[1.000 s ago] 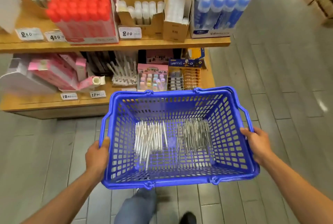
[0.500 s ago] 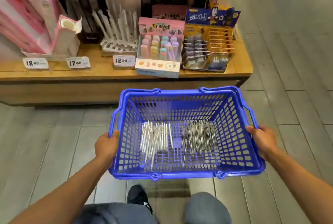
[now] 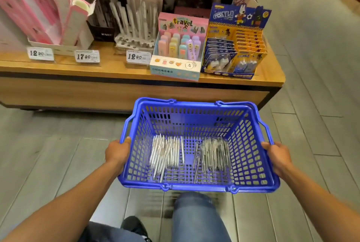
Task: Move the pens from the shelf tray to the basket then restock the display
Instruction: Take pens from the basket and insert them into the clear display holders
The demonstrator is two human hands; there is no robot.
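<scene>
**Basket of pens held low in front of the shelf**

A person holds a blue plastic basket with both hands above a grey plank floor, just near of a low wooden shelf. The left hand grips the basket's left rim, its thumb hooked over the top edge and the fingers out of sight on the outer wall. The right hand grips the right rim in the same way, close to the folded-down handle.

The pens lie on the basket's floor in two loose groups. A paler, whitish bundle sits left of centre, with a few pens splayed toward the near wall. A darker, silvery bundle sits right of centre, well apart from the first, with one or two pens angled out on its left.

On the shelf, far of the basket, stands a grey cardboard pen tray with a few white pens still upright in its slots. Left of it stands a dark box, and further left pink boxes lean in a white carton. Right of the tray sits a pastel display box marked "travel", and right of that a blue-and-yellow display marked "GOAL!". Three price tags stand along the shelf's near edge. The person's jeans-clad knee and a dark shoe show below the basket.
</scene>
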